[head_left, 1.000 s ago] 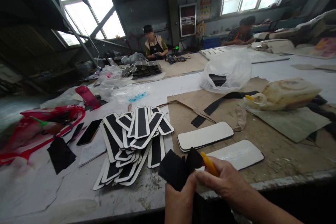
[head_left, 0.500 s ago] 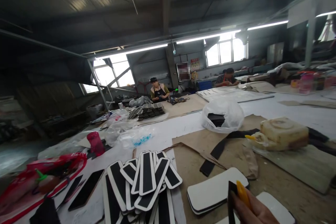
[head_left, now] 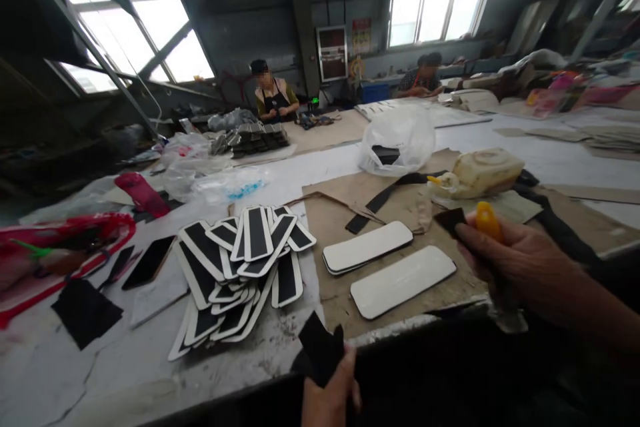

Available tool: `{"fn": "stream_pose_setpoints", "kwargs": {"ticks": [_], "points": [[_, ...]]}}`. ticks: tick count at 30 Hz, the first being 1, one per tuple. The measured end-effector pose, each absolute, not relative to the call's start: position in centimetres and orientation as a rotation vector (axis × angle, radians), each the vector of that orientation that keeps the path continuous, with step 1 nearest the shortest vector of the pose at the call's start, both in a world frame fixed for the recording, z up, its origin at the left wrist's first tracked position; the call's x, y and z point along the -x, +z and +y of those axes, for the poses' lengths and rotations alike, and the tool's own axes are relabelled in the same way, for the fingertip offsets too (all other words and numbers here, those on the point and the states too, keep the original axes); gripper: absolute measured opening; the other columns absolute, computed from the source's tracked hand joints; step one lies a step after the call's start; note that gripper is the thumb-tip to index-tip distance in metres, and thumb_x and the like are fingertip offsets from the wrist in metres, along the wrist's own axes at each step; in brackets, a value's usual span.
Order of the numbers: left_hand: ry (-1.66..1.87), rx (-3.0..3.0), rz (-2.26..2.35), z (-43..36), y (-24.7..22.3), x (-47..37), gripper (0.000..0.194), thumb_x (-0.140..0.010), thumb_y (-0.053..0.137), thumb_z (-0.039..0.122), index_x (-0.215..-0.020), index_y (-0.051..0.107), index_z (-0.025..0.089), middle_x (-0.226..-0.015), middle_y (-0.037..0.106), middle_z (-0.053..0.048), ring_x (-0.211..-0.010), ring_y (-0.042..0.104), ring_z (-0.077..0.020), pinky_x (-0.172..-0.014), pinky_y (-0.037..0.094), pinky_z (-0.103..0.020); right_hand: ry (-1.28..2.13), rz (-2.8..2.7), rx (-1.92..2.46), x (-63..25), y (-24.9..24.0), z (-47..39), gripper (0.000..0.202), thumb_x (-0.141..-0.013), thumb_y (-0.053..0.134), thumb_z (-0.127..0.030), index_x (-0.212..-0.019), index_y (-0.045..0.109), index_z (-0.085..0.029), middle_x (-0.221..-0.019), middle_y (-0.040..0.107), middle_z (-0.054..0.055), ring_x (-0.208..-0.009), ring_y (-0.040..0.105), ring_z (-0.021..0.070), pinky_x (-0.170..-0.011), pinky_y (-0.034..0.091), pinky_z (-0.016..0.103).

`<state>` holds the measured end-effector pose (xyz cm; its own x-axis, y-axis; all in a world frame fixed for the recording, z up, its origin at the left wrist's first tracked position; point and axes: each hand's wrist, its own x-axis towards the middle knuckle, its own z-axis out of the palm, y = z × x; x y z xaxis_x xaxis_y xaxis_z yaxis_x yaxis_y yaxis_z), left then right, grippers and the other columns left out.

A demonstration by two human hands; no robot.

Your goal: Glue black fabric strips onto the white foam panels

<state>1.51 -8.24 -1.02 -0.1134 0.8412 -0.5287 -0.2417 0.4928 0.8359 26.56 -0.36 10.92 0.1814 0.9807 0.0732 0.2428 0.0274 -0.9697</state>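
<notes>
My left hand (head_left: 330, 387), at the table's front edge, is closed on black strips (head_left: 320, 347) that stick up past the fingers. Over the right part of the table, my right hand (head_left: 515, 257) pinches a small dark piece (head_left: 451, 221). The same hand grips a tool with a yellow handle (head_left: 487, 221); its lower end, below the fist, is blurred. Between the hands, two rounded white panels (head_left: 403, 281) lie on brown sheeting (head_left: 340, 300). Left of them is a loose heap of black panels with white borders (head_left: 257, 233).
A yellowed plastic container (head_left: 487, 170) and a plastic bag (head_left: 400, 137) with black pieces stand farther back. At left lie a phone (head_left: 149, 263), black scraps (head_left: 86, 312) and a red bag (head_left: 107, 230). Two people (head_left: 275, 97) sit across the table.
The view has tilted down. My left hand with black strips has come into view. My right hand has moved up and right, uncovering the nearer white panel.
</notes>
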Motion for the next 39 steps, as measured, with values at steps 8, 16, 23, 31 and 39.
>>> {"fn": "stream_pose_setpoints", "kwargs": {"ticks": [8, 16, 23, 31, 39], "points": [[1.047, -0.456, 1.288, -4.4, -0.4, -1.8, 0.037, -0.063, 0.07, 0.037, -0.086, 0.055, 0.013, -0.039, 0.046, 0.007, -0.037, 0.04, -0.0072, -0.042, 0.033, -0.02, 0.885, -2.395, 1.619, -27.4, 4.7, 1.5, 0.031, -0.083, 0.049, -0.044, -0.063, 0.056, -0.021, -0.059, 0.059, -0.001, -0.055, 0.05, 0.0131, -0.054, 0.036, 0.024], [0.982, -0.484, 1.338, -1.1, -1.5, -3.1, 0.029, -0.062, 0.068, 0.034, -0.079, 0.059, 0.012, -0.042, 0.042, 0.008, -0.04, 0.045, -0.0103, -0.041, 0.039, -0.023, 0.926, -2.811, 1.42, -21.3, 3.7, 6.8, 0.028, -0.085, 0.045, -0.038, -0.079, 0.066, -0.02, -0.069, 0.067, 0.004, -0.06, 0.056, 0.0161, -0.052, 0.031, 0.023], [0.885, -0.528, 1.391, 0.5, -1.9, -3.7, 0.017, -0.06, 0.065, 0.03, -0.061, 0.056, 0.015, -0.037, 0.041, 0.006, -0.033, 0.041, -0.0092, -0.035, 0.033, -0.021, 0.787, -3.035, 1.266, -19.1, 2.3, 8.9, 0.023, -0.081, 0.051, -0.031, -0.089, 0.069, -0.019, -0.082, 0.071, 0.009, -0.075, 0.064, 0.0223, -0.059, 0.037, 0.025], [0.83, -0.537, 1.441, 1.3, -2.4, -3.8, 0.018, -0.059, 0.065, 0.031, -0.061, 0.054, 0.016, -0.033, 0.042, 0.006, -0.028, 0.039, -0.0095, -0.031, 0.031, -0.021, 0.715, -3.073, 1.285, -18.3, 1.3, 9.6, 0.024, -0.08, 0.052, -0.033, -0.089, 0.07, -0.018, -0.085, 0.072, 0.012, -0.08, 0.066, 0.0254, -0.061, 0.041, 0.026], [0.802, -0.62, 1.584, 1.9, -2.1, -4.6, 0.021, -0.061, 0.062, 0.03, -0.047, 0.053, 0.016, -0.027, 0.042, 0.002, -0.025, 0.036, -0.01, -0.031, 0.027, -0.023, 0.675, -3.1, 1.32, -17.5, 1.8, 9.5, 0.028, -0.079, 0.053, -0.032, -0.091, 0.071, -0.014, -0.086, 0.072, 0.015, -0.081, 0.067, 0.0283, -0.061, 0.043, 0.028]]}}
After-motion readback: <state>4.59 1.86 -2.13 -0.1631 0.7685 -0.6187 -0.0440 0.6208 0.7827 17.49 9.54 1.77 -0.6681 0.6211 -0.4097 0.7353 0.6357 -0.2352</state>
